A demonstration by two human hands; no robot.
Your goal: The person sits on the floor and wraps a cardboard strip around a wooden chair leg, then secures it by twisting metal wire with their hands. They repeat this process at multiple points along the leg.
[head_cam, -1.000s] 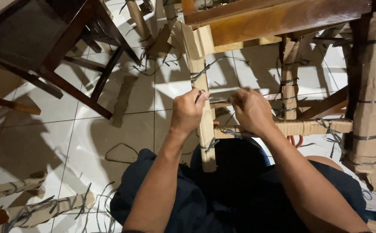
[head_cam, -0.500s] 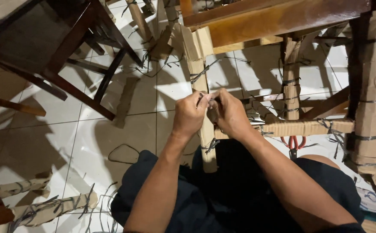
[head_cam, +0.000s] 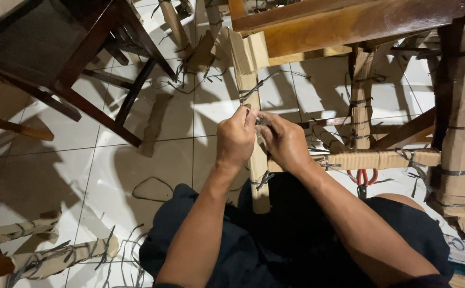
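My left hand and my right hand meet at a pale wooden chair leg that stands in front of my lap. Both pinch a thin grey strap tied around the leg, fingertips almost touching. The leg and the crossbar beside my right hand are wrapped in brown cardboard bound with more grey straps. The strap's knot is mostly hidden by my fingers.
A dark wooden chair stands at the upper left on the white tiled floor. Cardboard-wrapped pieces lie at lower left. Red-handled scissors lie under the crossbar. A tall wrapped leg rises at the right. Strap offcuts litter the floor.
My hands have closed together on the chair leg; the right hand moved left from the crossbar to meet the left, and both shifted slightly upward on the leg.
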